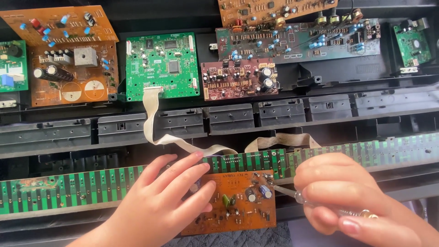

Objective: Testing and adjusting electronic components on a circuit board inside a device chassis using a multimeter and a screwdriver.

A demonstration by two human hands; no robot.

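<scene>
- A black plastic chassis [320,107], opened up, fills the whole view, with rows of ribbed black brackets running from 9 o'clock to 3 o'clock across its middle.
- A long green contact strip board [55,190] crosses the lower half from 8 o'clock up to 3 o'clock, striped with dark pads.
- At 10 o'clock sits a brown power board [73,68] with capacitors and a grey block; at 12 o'clock a green square logic board [162,66]; just right of it a small maroon board [238,78], and above that a long dark-green board [297,39].
- A flat beige ribbon cable [153,123] drops from the green logic board toward 6 o'clock and lies across the strip board.
- The left hand [160,201], at 7 o'clock, lies flat with fingers spread, the fingertips pressing on the left edge of a small orange circuit board [238,206]; it pins the board and closes on nothing.
- That orange board lies at 6 o'clock, resting against the strip board's lower edge.
- The right hand [347,196], at 4 o'clock, is curled tightly around a screwdriver [292,194], whose metal shaft points toward 9 o'clock and meets the orange board's upper right corner beside the capacitors.
</scene>
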